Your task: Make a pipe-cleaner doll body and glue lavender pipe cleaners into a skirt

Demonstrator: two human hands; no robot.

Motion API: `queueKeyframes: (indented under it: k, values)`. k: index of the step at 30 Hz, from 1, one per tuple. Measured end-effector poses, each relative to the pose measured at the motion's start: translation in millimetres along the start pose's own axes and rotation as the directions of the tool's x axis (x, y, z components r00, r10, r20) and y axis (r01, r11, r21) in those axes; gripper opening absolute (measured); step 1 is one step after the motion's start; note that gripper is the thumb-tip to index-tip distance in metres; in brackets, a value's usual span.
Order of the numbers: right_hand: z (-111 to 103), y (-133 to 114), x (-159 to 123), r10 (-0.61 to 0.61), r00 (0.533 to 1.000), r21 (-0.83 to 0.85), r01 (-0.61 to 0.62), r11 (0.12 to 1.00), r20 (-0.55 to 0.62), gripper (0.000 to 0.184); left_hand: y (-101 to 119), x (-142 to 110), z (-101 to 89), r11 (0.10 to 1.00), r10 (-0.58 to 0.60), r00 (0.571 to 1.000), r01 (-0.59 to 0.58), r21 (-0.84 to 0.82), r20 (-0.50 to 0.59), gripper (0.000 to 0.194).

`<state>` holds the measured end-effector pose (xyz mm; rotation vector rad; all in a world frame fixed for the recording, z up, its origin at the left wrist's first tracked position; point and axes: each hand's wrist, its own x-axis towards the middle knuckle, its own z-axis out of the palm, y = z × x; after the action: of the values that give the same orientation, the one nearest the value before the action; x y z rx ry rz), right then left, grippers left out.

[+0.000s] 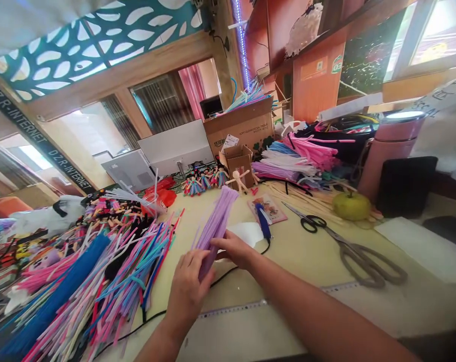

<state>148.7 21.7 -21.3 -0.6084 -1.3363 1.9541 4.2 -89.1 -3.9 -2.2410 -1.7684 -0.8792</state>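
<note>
Held a lilac bundle (217, 213) of fuzzy stems slantwise above the middle of the table (265, 329), its far end pointing toward a small cardboard box (240, 163). Closed the left hand (190, 275) around the near end, fingers curled over the stems. Pinched the bundle's right side with the right hand (235, 247), just beside the left.

Had a white sheet (246, 233) lying just beyond the right hand, with a blue-handled tool (263, 221) near it, trailing a black cord and overlapping a picture card (275, 210). Had a measuring strip (235, 308) stretched under the right forearm. Had small black-handled scissors (312, 221) to the right, beside large grey scissors (371, 262), and a green fruit (351, 205) behind them.

Faced a pale figure (239, 180) in front of the small box, a row of little dolls (203, 182) to its left, and a red plastic bag (160, 193) farther left. Had a heap of multicoloured stems (137, 276) spread over the left side, with a thick blue bundle (67, 299) across it. Had more stems, pink (316, 148) and white (284, 162), piled at the back right, near a pink bottle (388, 146).
</note>
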Motion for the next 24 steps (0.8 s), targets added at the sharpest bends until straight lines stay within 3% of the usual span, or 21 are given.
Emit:
queueKeyframes:
  k: [3,5,8,10,13,18,24]
  values:
    - [-4,-2,3,-0.009,1.000,0.039,0.009,0.999,-0.011,0.041,-10,6,-12.0,0.990,-0.142,0.980,0.139,-0.032,-0.137,0.041]
    - [-4,-3,3,-0.007,1.000,0.044,0.007,0.999,-0.006,0.039,-17,11,-16.5,0.954,-0.289,0.950,0.274,-0.125,-0.119,0.057]
    - [-1,-6,2,-0.001,1.000,0.024,0.001,1.000,0.027,0.036,-23,15,-15.2,0.787,-0.473,0.864,0.501,-0.359,0.169,0.082]
    - [2,-8,-1,-0.004,0.998,0.001,0.003,1.000,0.055,0.035,-22,16,-11.8,0.644,-0.489,0.793,0.609,-0.464,0.363,0.092]
    - [6,-10,-4,-0.015,0.996,-0.032,0.018,0.999,0.091,0.035,-18,16,-8.6,0.512,-0.404,0.773,0.634,-0.579,0.489,0.081]
    - [8,-10,-5,-0.022,0.995,-0.088,0.030,0.996,0.095,0.036,-16,13,-8.5,0.365,-0.382,0.752,0.656,-0.660,0.537,0.054]
    - [11,-11,-6,-0.010,0.999,-0.224,0.020,0.974,0.046,0.035,-12,14,-6.4,0.376,-0.453,0.774,0.616,-0.692,0.443,0.045]
